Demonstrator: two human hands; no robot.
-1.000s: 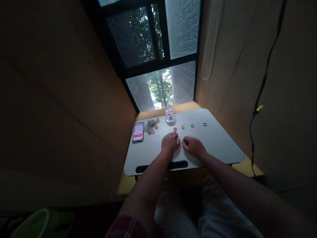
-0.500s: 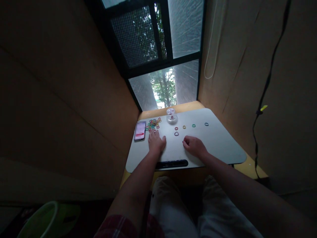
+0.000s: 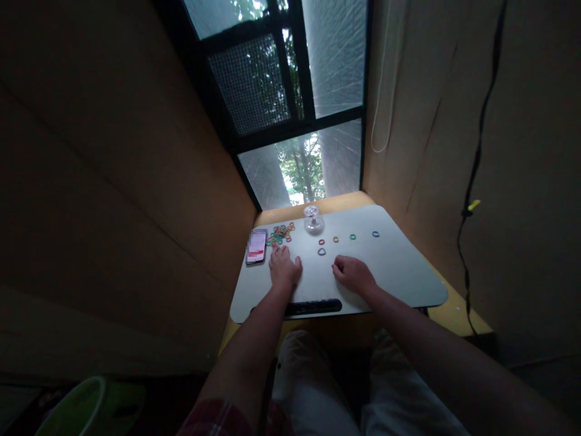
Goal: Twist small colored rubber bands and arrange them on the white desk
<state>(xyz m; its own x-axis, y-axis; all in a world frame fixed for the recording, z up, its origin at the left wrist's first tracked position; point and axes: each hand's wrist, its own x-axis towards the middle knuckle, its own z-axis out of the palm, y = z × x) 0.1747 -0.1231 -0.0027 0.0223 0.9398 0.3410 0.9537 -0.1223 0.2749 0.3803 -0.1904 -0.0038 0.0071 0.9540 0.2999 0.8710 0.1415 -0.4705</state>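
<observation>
Your left grip (image 3: 284, 267) is spread wide, palm down over the white table (image 3: 403, 272), with the thumb standing well apart from the fingers. Its fingertips reach the near edge of the pile of coloured rings (image 3: 282, 232); whether they touch a ring there is too small to tell. The pile lies near the left end of the table, between your phone (image 3: 256, 247) and the clear container (image 3: 313, 224).

Your right grip (image 3: 356, 274) is narrow: the fingers curl in and the thumb lies close against them, the hand low at the table. You cannot tell from here whether anything sits inside it, since the curled fingers hide the palm.

Nearest to that grip, just ahead and to its left, is a greyish ring (image 3: 322, 251), bent out of round. Right behind it lies a red ring (image 3: 321, 241), and from there a spaced row runs to your right: a yellow ring (image 3: 336, 240), a green ring (image 3: 353, 237) and, farther off, a blue ring (image 3: 375, 234). All five lie apart from both your grips.
</observation>
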